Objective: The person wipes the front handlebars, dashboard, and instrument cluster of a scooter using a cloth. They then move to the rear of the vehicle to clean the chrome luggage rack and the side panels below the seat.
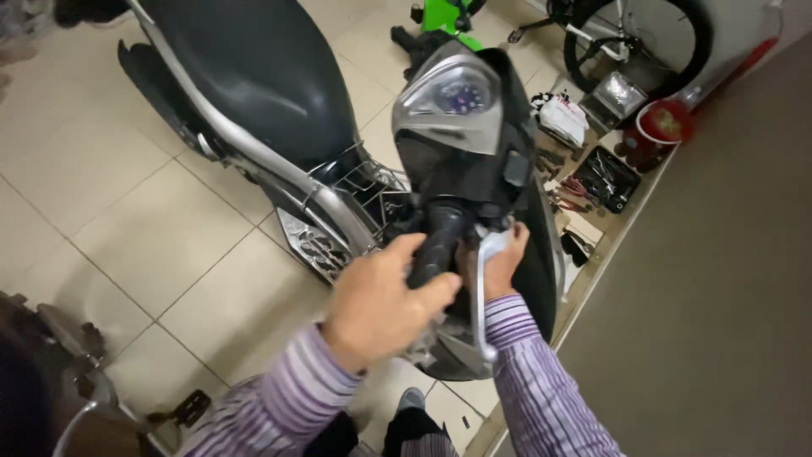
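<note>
The left hand (pixel 381 300) closes its fingers (pixel 436 292) around the black grip (pixel 438 241) of a scooter (pixel 474 169), just below the speedometer (pixel 461 97). The right hand (pixel 499 262) sits just right of the grip, fingers curled behind the silver brake lever (pixel 480 296); how tightly they hold it cannot be told. The black seat (pixel 262 76) lies left of the grip, a wire basket (pixel 364 182) between them. Tool trays (pixel 605 178) rest on the floor right of the scooter.
</note>
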